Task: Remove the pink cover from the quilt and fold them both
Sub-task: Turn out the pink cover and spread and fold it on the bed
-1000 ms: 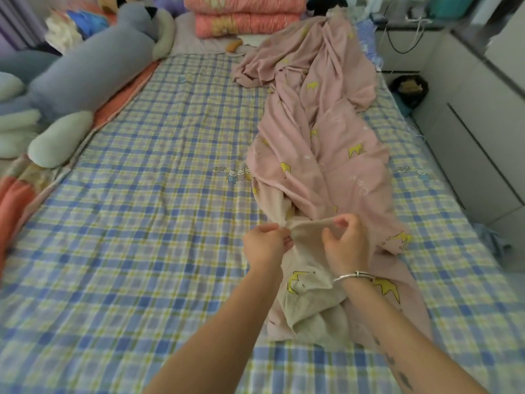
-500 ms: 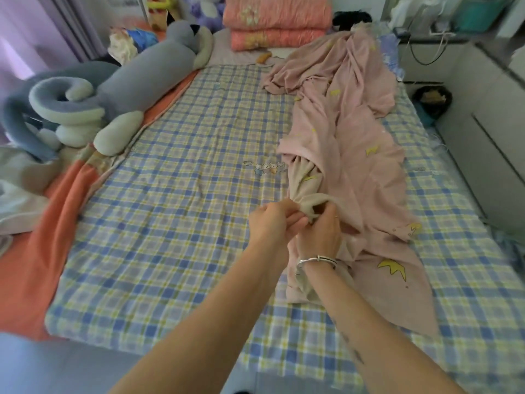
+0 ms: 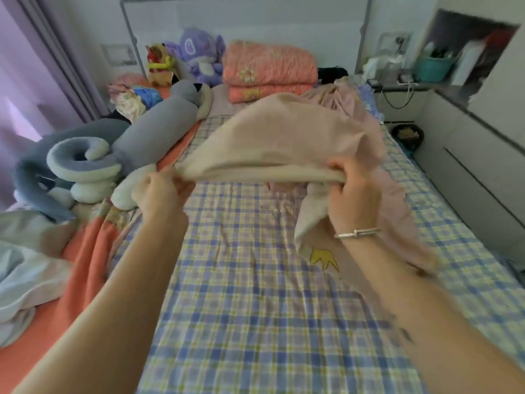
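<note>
Both hands hold the pink cover (image 3: 284, 137) up above the bed. The left hand (image 3: 162, 191) pinches one end of its edge between thumb and curled fingers. The right hand (image 3: 355, 194) has its fingers closed around a bunched part of the same edge. Between the two hands the edge is stretched almost straight, and the cloth rises behind it like a low tent. The picture is a little blurred here, so single fingers are hard to see.

The rest of the cover hangs from the right hand and lies along the right side of the bed, reaching toward the headboard. A yellow crown print (image 3: 325, 258) shows on it just below the right wrist, which wears a silver bracelet (image 3: 358, 233).

The checked quilt (image 3: 241, 294), blue and yellow, lies flat on the bed under the arms, on an orange sheet (image 3: 85, 251). A long grey plush toy (image 3: 159, 123) lies at the left side. Folded orange blankets (image 3: 270, 69) are stacked at the headboard, with a purple plush toy (image 3: 199, 55) beside them.
</note>
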A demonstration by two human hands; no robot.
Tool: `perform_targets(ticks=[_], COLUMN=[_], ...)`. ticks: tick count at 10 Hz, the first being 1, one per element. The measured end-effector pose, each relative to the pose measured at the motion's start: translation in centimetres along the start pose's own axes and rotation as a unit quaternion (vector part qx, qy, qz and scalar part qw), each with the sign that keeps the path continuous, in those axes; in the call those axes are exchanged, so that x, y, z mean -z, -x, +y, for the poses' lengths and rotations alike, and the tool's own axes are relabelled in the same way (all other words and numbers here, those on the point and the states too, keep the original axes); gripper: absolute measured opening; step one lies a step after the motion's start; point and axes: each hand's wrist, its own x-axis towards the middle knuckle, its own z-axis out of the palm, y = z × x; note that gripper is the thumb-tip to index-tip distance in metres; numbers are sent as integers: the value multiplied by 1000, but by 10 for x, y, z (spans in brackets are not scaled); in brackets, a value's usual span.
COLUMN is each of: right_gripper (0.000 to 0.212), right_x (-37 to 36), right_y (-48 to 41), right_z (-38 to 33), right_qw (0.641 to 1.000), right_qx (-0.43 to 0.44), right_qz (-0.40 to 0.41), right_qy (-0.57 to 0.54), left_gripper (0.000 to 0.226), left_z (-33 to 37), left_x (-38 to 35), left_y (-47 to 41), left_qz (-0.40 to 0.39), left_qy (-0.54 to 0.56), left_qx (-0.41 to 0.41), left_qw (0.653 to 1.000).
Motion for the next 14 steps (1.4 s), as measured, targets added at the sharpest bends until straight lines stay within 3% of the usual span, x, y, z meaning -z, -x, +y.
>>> perform_targets(ticks=[1,3,5,6,7,8,9,10,11,12,13,14], right_gripper=[18,32,37,38,12,24,22,8,21,20,31,38], right_x=[-34,-76,-88,-76,-51,-25,-3,6,21,44,66,100], right_y=[101,169,248,279,297,311,310,292,264,241,217,141], right_z=[36,4,39,75,121,174,211,231,248,271,278,260], right_qw=[955,931,834,805,764,717,675,595,542,524,546,603], right_qx=[-99,5,-149,-296,-501,-635,-719,-743,-690,-669,-673,-639], right_qz=[-244,-362,-531,-515,-404,-282,-98,38,165,255,211,202], right_qy=[139,44,9,-7,-33,-60,-134,-304,-451,-462,-452,-433], left_gripper=[26,21,9,13,13,16,20,17,28,28,12,23], left_z=[-68,-111,-151,-207,-274,-326,-361,-379,-387,-384,-381,-366], left_x=[101,217,251,242,209,171,138,108,84,75,72,32], left_y=[-26,-64,-75,-51,5,63,104,130,141,138,137,149], left_qz=[119,184,203,160,47,-51,-72,-65,-18,55,81,57], left_qy=[-203,-284,-304,-309,-332,-301,-238,-137,-38,-16,-45,-24], left_qx=[52,97,107,174,299,408,459,465,458,388,369,372], left_qw=[971,936,925,921,893,861,853,872,888,920,925,926])
